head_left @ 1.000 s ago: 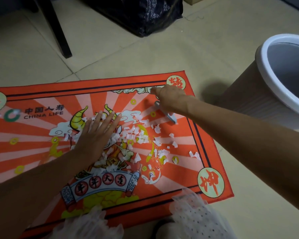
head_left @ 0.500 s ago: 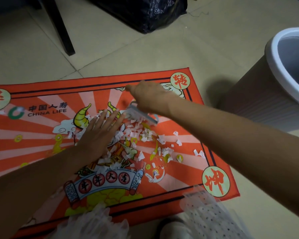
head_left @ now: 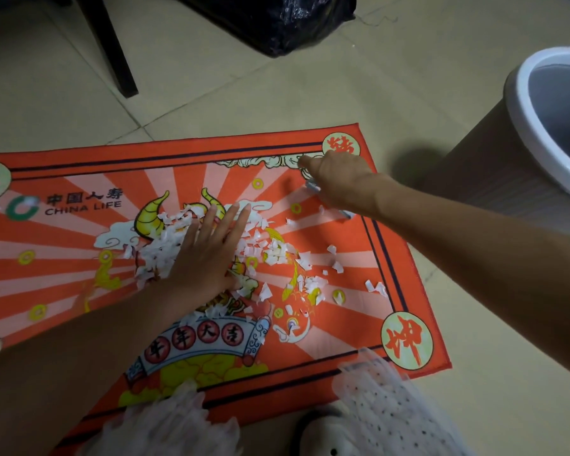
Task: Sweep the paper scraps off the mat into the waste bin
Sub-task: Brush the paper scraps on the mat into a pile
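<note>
White dotted fabric [head_left: 392, 406] hung lowest in the view, over the near edge of the orange mat [head_left: 63, 258], beside a pale shoe [head_left: 323, 436] on the tiled floor [head_left: 474, 406]. Beyond it, the left hand [head_left: 208, 255] lay open and flat, palm down, fingers together, pressed on the thickest heap of white paper scraps [head_left: 165, 245] at the middle of the mat. More scraps lay scattered to its right, thinning toward the mat's right border. Farther on, the right hand [head_left: 338, 181] reached to the far right corner of the mat, closed around a thin pale tool [head_left: 313, 186] whose kind could not be made out. To the right, off the mat and apart from it, stood the waste bin [head_left: 547, 126] with its white rim. Farthest away sat a black plastic bag [head_left: 277, 18] and a dark furniture leg [head_left: 109, 47].
</note>
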